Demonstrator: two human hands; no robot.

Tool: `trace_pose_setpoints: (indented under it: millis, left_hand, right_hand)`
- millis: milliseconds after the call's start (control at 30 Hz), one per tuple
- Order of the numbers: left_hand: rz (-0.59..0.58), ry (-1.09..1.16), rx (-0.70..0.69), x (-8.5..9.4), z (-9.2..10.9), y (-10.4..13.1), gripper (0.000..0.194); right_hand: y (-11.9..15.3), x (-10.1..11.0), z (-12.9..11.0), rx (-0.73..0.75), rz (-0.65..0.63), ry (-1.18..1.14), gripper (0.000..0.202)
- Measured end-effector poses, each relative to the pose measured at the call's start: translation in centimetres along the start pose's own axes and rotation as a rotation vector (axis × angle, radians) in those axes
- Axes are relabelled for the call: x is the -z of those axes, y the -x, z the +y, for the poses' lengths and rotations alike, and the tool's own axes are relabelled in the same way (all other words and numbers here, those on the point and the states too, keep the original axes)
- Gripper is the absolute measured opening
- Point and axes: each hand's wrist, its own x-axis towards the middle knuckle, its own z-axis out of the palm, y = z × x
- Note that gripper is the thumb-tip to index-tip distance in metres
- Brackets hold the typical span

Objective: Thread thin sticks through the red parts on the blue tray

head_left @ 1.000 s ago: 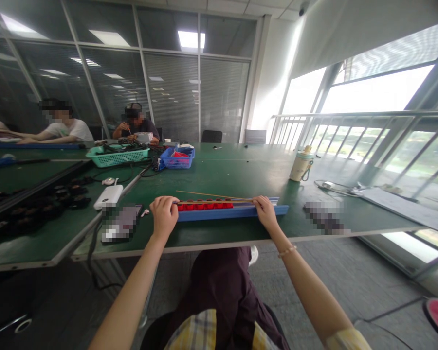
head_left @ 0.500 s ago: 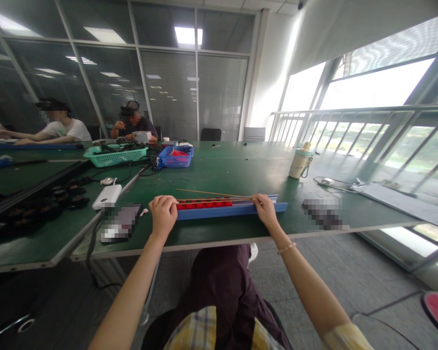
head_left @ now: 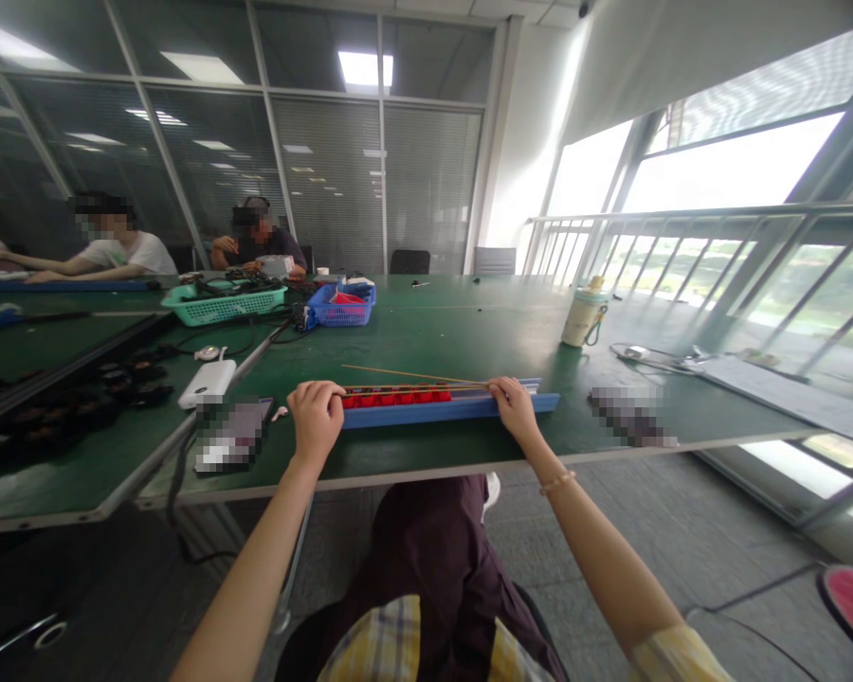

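A long blue channel [head_left: 441, 412] lies across the table near its front edge, with a row of red blocks [head_left: 398, 395] inside its left and middle part. Thin tan sticks [head_left: 413, 375] run above the blocks. My left hand [head_left: 317, 417] is closed around the left end of the sticks, at the channel's left end. Toward the channel's right part, my right hand [head_left: 513, 407] pinches the sticks' right end. The fingertips of both hands are partly hidden.
Phones [head_left: 238, 434] [head_left: 629, 415] lie left and right of the channel. Beyond are a white power bank [head_left: 208, 383], a green basket [head_left: 227, 305], a blue basket [head_left: 342, 311] and a bottle [head_left: 583, 317]. Papers [head_left: 768, 384] lie at right. People sit at the far left.
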Motion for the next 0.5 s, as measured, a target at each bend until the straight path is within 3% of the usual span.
trace_pose_setpoints:
  millis: [500]
  left_hand:
    - [-0.015, -0.009, 0.002, -0.06, 0.03, -0.04, 0.023]
  right_hand:
    - [0.02, -0.05, -0.24, 0.002, -0.008, 0.048, 0.03]
